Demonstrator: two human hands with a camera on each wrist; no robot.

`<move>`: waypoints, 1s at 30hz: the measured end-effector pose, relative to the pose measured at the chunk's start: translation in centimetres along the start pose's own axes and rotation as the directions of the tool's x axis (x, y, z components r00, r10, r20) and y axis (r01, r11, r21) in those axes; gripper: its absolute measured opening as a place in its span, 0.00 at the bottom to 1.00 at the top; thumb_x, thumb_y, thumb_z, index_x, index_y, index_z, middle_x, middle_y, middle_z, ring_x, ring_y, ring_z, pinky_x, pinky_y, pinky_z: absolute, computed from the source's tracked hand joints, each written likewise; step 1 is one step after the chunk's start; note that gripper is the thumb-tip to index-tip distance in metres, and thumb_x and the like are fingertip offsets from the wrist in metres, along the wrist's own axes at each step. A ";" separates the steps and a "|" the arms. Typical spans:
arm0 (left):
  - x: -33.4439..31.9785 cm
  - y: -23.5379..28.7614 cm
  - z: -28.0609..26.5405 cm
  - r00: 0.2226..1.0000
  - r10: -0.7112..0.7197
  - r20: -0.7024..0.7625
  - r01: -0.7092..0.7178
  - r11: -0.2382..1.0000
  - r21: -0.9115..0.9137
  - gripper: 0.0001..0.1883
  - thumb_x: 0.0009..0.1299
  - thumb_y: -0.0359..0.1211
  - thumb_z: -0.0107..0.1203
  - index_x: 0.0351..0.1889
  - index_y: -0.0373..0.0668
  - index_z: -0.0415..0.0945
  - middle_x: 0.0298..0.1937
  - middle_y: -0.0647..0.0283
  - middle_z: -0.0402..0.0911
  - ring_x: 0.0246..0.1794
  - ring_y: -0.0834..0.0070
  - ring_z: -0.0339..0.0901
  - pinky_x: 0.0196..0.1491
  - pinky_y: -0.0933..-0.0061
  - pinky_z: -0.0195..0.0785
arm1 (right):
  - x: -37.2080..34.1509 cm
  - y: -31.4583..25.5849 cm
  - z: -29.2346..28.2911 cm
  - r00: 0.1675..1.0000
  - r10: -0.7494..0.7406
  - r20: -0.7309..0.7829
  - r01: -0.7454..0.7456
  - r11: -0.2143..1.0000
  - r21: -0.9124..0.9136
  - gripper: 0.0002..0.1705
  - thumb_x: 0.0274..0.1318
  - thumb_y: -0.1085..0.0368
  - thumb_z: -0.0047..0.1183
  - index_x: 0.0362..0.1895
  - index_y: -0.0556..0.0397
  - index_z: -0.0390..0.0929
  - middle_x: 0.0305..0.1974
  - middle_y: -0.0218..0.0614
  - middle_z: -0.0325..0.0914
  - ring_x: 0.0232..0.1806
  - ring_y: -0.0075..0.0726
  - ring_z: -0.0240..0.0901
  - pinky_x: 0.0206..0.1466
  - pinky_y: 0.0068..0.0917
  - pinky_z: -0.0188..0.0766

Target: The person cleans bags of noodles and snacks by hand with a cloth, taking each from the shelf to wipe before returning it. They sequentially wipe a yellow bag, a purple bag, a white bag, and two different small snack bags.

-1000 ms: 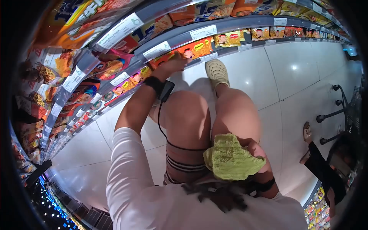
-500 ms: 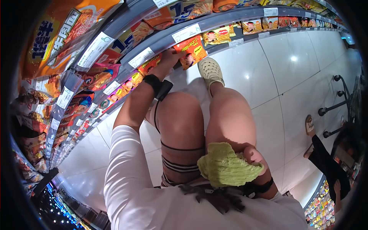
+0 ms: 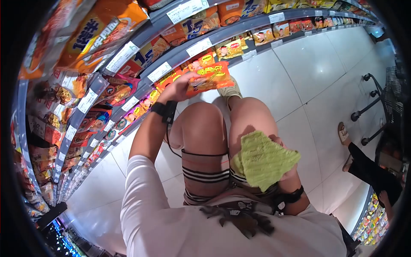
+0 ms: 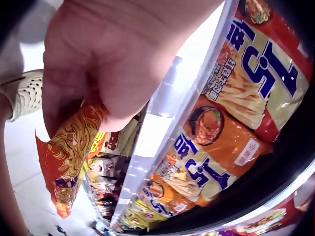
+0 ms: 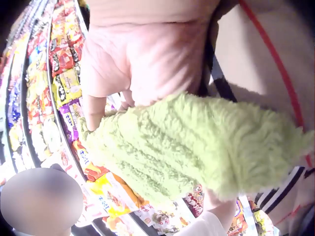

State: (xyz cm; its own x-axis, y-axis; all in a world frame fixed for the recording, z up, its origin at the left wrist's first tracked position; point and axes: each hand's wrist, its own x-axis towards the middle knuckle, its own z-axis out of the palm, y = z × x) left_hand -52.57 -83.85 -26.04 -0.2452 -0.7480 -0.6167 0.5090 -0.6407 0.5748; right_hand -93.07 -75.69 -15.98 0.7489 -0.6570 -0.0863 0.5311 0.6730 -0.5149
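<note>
My left hand [image 3: 174,89] grips an orange-red noodle packet [image 3: 210,76] by one end, just in front of the bottom shelf and above the knees. In the left wrist view the packet [image 4: 74,145], printed with noodles, hangs between thumb and fingers. Similar orange packets [image 3: 201,62] stand on the shelf behind it. Over the right thigh, my right hand [image 5: 142,64] holds a fluffy light-green cloth [image 3: 266,159]. The cloth covers most of that hand's fingers.
Shelves of bagged noodles [image 4: 197,152] curve along the left and front, with price tags [image 3: 199,47] on their edges. A beige clog [image 3: 230,91] is on the tiled floor [image 3: 295,85]. On the right are a wheeled black metal frame [image 3: 371,103] and another person's legs [image 3: 368,169].
My left hand has pulled the orange-red packet off the bottom shelf and back towards the knees, turning it flatter. The right hand still holds the cloth over the thigh.
</note>
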 end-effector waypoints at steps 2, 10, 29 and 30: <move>-2.0 -0.4 1.6 0.999 -0.027 -0.044 0.024 0.997 -0.071 0.24 0.70 0.44 0.51 0.58 0.38 0.74 0.50 0.59 0.84 0.44 0.71 0.83 0.44 0.70 0.78 | -1.2 -0.1 0.2 0.993 0.012 -0.117 0.021 0.961 0.277 0.36 0.66 0.42 0.41 0.67 0.56 0.60 0.72 0.51 0.56 0.70 0.54 0.60 0.70 0.54 0.61; -13.9 -6.0 9.3 0.970 0.210 0.120 -0.134 0.880 -0.455 0.25 0.71 0.40 0.46 0.62 0.34 0.69 0.58 0.52 0.79 0.56 0.57 0.78 0.58 0.53 0.72 | -2.6 0.0 2.0 0.980 -0.081 -0.182 0.147 0.911 0.385 0.39 0.68 0.43 0.36 0.73 0.56 0.55 0.72 0.48 0.58 0.71 0.55 0.59 0.72 0.54 0.57; -20.5 -15.0 16.4 0.898 0.438 -0.035 -0.330 0.620 -0.712 0.26 0.80 0.45 0.40 0.69 0.38 0.60 0.65 0.52 0.71 0.64 0.60 0.71 0.69 0.57 0.62 | 1.4 4.2 9.0 0.868 0.224 0.442 0.491 -0.262 -0.831 0.17 0.44 0.63 0.59 0.40 0.57 0.73 0.57 0.52 0.71 0.65 0.57 0.65 0.71 0.48 0.58; -20.6 -14.8 17.5 0.888 0.452 -0.085 -0.391 0.645 -0.656 0.26 0.80 0.45 0.41 0.69 0.38 0.61 0.64 0.53 0.72 0.63 0.61 0.72 0.68 0.58 0.63 | 1.7 4.2 7.9 0.938 0.102 0.332 0.347 -0.321 -0.881 0.17 0.45 0.64 0.59 0.40 0.57 0.73 0.55 0.53 0.72 0.64 0.58 0.65 0.70 0.48 0.59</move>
State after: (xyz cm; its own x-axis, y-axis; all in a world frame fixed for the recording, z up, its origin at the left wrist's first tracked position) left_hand -69.50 -61.97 -12.43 0.0822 -0.9392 -0.3332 0.9658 -0.0074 0.2592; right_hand -86.46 -71.31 -11.51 0.8880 -0.4349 0.1493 -0.2605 -0.7433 -0.6161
